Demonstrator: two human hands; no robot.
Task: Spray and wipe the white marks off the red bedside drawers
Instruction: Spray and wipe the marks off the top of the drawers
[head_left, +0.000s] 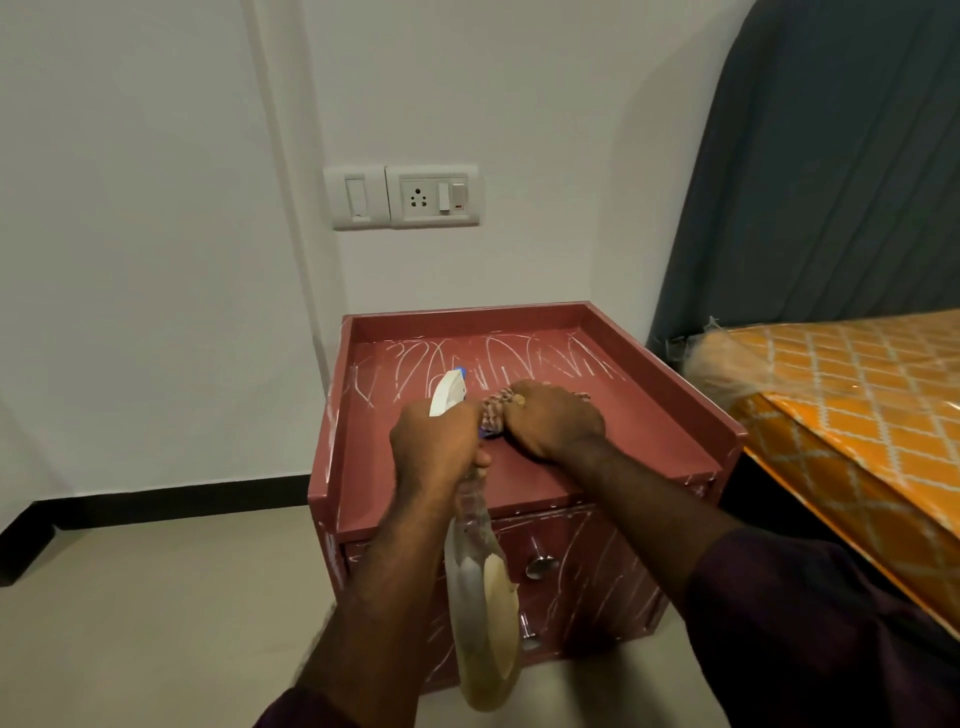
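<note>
Head camera gives me both hands over a maroon bedside cabinet (670, 387) that stands against the white wall (156, 208), just beside the bed. My left grip (439, 447) is wrapped round the neck of a clear spray bottle (480, 597); the fingers curl tight about it, and the white trigger head (448, 395) pokes out above the knuckles, its blue tip pointing away over the cabinet top. The bottle's body hangs down in front of the cabinet's drawer, tilted, with a peeling label low on its side. My right grip (553, 418) is bunched over a striped cloth (493, 413), fingers curled round it and pressing it down on the middle of the cabinet top, touching the surface. The two hands sit just beside each other, and the cloth shows between them. White chalk-like scribbles (498, 358) cover the far half of the top beyond the cloth, and more run down the drawer front round a metal knob (540, 564). On the wall above sits a switch and socket plate (434, 196). To the right lies a mattress (857, 395) in orange patterned wrapping, with a grey-blue headboard (831, 156) behind it.
</note>
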